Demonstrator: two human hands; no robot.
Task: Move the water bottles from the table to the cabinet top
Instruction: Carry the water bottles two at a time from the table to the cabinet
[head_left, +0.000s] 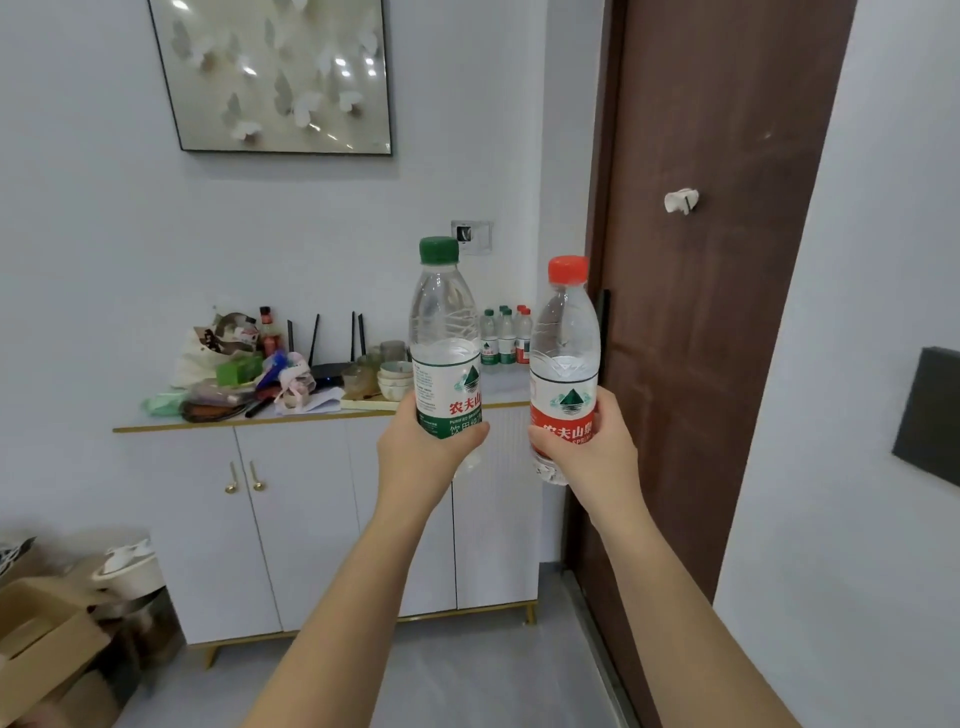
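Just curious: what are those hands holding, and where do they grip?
Left hand grips the green-capped water bottle around its lower label; right hand grips the red-capped water bottle likewise.

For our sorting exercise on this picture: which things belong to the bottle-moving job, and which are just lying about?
Belong to the job:
green-capped bottle in the left hand
red-capped bottle in the right hand
cabinet top
bottles already there

Just lying about:
router
stacked bowls
cardboard box
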